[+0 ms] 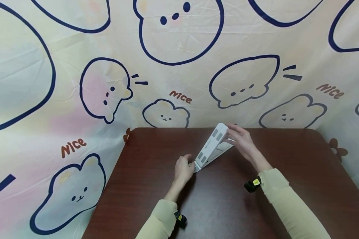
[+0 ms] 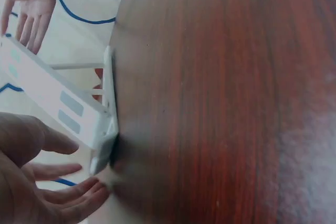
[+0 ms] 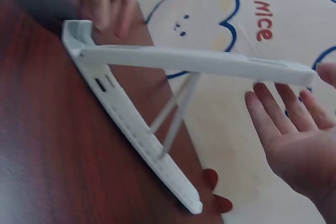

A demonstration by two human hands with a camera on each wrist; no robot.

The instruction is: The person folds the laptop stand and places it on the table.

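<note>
A white folding laptop stand (image 1: 210, 144) stands unfolded on the table, its upper arm raised at a slant with grey pads on top. Thin struts (image 3: 176, 114) prop that arm above the lower rail (image 3: 142, 132), which lies along the tabletop. My left hand (image 1: 183, 169) is at the hinged low end, its fingers (image 2: 73, 198) spread loosely around the small end lip. At the raised end is my right hand (image 1: 242, 141), palm up in the right wrist view, with extended fingers (image 3: 289, 111) right beneath the arm's tip and the thumb beside it.
The stand rests on a dark brown wooden table (image 1: 227, 205), toward its far edge. Behind and to the sides hangs a pale cloth (image 1: 173, 79) printed with cartoon bears. Each wrist carries a small black camera (image 1: 252, 184) over a pale sleeve (image 1: 290, 202).
</note>
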